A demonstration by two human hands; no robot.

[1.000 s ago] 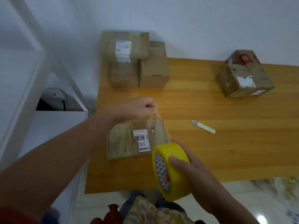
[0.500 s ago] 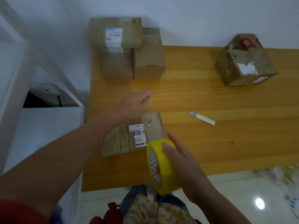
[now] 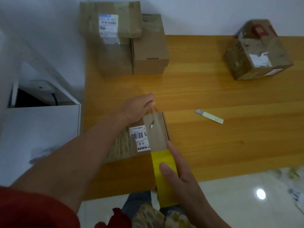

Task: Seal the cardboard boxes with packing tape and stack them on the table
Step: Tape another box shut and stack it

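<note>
A flat cardboard box point(image 3: 125, 145) with a barcode label lies at the table's near left edge. My right hand point(image 3: 179, 175) grips a yellow roll of packing tape point(image 3: 162, 181), seen edge-on just in front of the box. A clear strip of tape point(image 3: 153, 127) runs from the roll over the box's right end. My left hand point(image 3: 139, 107) pinches the strip's free end above the far edge of the box.
Three stacked boxes point(image 3: 125, 38) stand at the back left of the wooden table point(image 3: 213, 145). Another taped box point(image 3: 258, 53) sits at the back right. A small blade point(image 3: 209, 116) lies right of the flat box. A white cabinet point(image 3: 41, 129) is to the left.
The roll has turned edge-on and lined up with the box's right end. The pulled strip now lies lower, along the box top. The camera view has tilted slightly.
</note>
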